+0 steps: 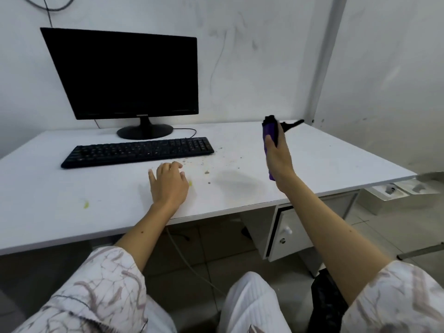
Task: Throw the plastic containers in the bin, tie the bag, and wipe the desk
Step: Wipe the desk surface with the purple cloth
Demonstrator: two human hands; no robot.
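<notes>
Two hands are at work. We raise the right hand [278, 155] above the counter [336, 159], fingers curled around a purple spray bottle [269, 133]. The left hand [168, 183] rests flat, fingers relaxed, near the keyboard [137, 151]. We judge the wiping step begun: next, aim at the crumbs and stains [206, 169] between both hands.

Occluded, cropped and blurred regions

The right hand [278, 155] covers most of the motion-blurred purple spray bottle [268, 131]; its label is unreadable. The table [60, 212] is cut off at the left edge. The black bag [324, 306] is partly hidden behind the right forearm.
</notes>
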